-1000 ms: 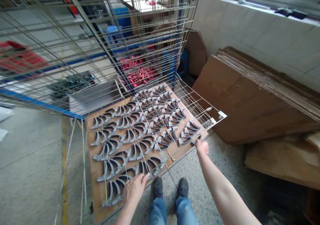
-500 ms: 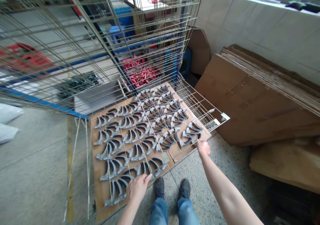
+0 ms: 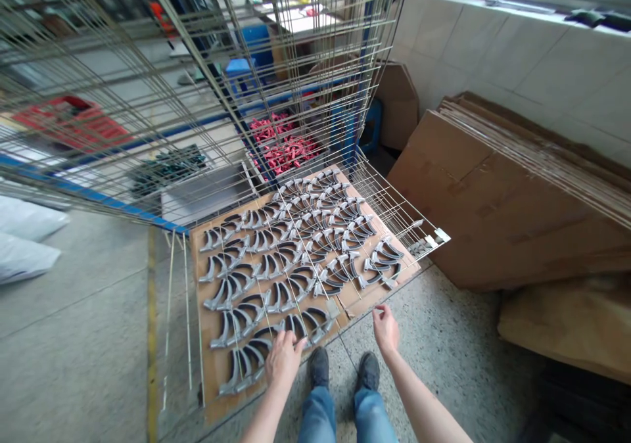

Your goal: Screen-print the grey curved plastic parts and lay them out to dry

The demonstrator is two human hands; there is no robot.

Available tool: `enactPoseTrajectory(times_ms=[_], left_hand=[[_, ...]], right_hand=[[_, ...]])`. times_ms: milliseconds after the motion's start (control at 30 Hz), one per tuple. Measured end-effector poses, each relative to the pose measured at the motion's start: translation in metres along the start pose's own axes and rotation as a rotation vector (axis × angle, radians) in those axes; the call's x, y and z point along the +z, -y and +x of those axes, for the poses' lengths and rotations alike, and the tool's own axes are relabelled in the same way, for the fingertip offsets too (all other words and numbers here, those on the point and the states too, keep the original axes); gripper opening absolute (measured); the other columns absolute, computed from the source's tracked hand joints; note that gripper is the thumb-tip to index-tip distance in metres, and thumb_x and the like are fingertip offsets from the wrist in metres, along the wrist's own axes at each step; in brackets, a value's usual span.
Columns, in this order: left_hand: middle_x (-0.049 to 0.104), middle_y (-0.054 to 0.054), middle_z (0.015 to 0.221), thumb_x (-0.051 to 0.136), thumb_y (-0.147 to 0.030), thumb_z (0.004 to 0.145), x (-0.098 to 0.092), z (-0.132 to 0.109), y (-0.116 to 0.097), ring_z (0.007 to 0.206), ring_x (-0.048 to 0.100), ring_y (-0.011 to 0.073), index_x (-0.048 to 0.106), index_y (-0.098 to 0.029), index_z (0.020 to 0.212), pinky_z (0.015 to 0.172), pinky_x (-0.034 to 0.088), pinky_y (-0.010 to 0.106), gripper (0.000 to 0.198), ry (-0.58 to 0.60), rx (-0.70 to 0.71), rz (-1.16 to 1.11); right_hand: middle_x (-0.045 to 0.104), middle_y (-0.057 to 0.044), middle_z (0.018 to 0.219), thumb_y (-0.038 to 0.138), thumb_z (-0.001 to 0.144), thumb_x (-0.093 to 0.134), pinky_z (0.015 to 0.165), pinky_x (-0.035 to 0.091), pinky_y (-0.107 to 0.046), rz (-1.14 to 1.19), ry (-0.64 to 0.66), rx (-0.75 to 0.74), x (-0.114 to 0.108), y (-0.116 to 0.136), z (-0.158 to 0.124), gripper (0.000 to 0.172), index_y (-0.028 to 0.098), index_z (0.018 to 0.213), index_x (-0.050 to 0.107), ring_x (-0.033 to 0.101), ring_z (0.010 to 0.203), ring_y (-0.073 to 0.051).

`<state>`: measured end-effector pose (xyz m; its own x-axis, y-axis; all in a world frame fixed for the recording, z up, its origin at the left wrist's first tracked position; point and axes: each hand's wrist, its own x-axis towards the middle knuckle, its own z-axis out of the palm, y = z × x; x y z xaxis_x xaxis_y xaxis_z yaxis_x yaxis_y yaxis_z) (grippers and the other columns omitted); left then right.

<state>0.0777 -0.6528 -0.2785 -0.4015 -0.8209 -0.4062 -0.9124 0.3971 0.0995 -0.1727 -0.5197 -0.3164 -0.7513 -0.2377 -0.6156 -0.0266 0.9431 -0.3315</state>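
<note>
A wire tray (image 3: 394, 209) lined with brown cardboard (image 3: 207, 357) sticks out of the bottom of a tall wire rack. Rows of several grey curved plastic parts (image 3: 296, 259) lie on the cardboard. My left hand (image 3: 283, 359) rests at the tray's near edge, fingers curled over the front wire by the nearest grey parts. My right hand (image 3: 385, 328) hovers just in front of the tray's near edge, fingers loosely spread, touching nothing.
The tall wire rack (image 3: 197, 88) with several empty shelves rises above the tray. A bin of red parts (image 3: 280, 147) stands behind it. Flattened cardboard sheets (image 3: 513, 186) lean on the tiled wall at right. My shoes (image 3: 342, 367) stand below the tray's edge.
My right hand has let go of the tray's right front corner and drawn back toward me. The left hand stays at the front edge. The view has shifted slightly.
</note>
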Motion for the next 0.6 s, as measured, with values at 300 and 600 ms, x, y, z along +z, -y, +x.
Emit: enactPoseTrajectory(times_ms=[300, 600], left_hand=[[0.066, 0.006, 0.089, 0.044, -0.036, 0.093, -0.006, -0.039, 0.014, 0.089, 0.065, 0.0215, 0.065, -0.022, 0.083, 0.080, 0.045, 0.031, 0.027, -0.060, 0.177, -0.079], [0.067, 0.005, 0.095, 0.047, -0.026, 0.091, -0.049, -0.039, -0.018, 0.092, 0.066, 0.0177, 0.066, -0.021, 0.084, 0.083, 0.046, 0.026, 0.022, 0.134, 0.371, -0.006]], right_hand=[[0.071, -0.003, 0.095, 0.029, 0.092, 0.039, 0.072, 0.043, -0.026, -0.047, 0.052, -0.017, -0.036, -0.068, -0.048, 0.029, 0.023, 0.111, 0.059, 0.067, 0.091, -0.019], [0.071, -0.003, 0.085, 0.021, 0.087, 0.045, 0.067, 0.041, -0.024, 0.083, -0.067, 0.071, -0.134, -0.133, -0.070, 0.021, 0.023, 0.096, 0.064, 0.067, 0.082, -0.018]])
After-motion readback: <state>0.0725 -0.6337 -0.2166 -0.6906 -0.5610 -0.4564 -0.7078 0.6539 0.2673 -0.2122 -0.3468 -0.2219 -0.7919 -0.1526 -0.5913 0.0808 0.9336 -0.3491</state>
